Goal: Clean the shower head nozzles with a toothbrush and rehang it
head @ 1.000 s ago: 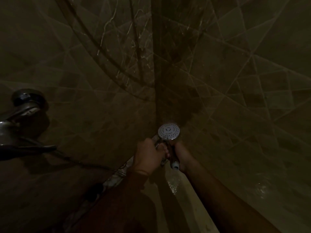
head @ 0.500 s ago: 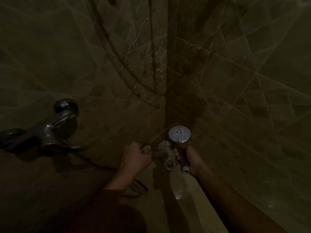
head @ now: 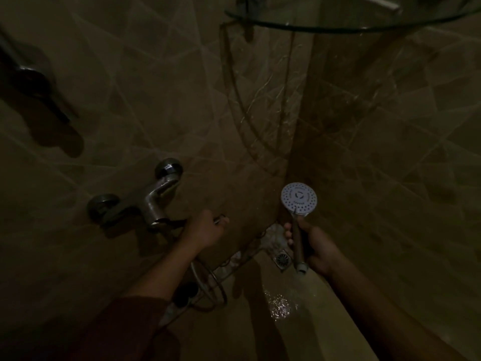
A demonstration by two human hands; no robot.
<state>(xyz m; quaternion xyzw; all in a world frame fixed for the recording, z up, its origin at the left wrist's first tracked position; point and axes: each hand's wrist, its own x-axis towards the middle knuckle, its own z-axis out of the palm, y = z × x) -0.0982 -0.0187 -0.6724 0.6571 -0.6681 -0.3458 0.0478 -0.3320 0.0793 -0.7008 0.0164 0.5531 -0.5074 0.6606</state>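
The room is very dim. My right hand (head: pixel 316 244) grips the handle of the shower head (head: pixel 299 198), whose round white nozzle face points up toward me. The handle's lower end shows bare, with no hose on it. My left hand (head: pixel 205 230) is closed around the metal end of the shower hose (head: pixel 220 219), just right of the wall mixer tap (head: pixel 156 199). The hose loops down to the floor behind my left forearm. No toothbrush is visible.
Tiled walls meet in a corner ahead. A floor drain (head: pixel 282 259) lies below the shower head. A curved glass shelf (head: pixel 338 27) hangs at the top. A dark fixture (head: pixel 33 82) sticks out of the left wall. Wet floor glints at the bottom centre.
My hands have separated: the left moved left toward the mixer tap with the hose end, the right kept the shower head. My view swung so the tap and glass shelf came into sight.
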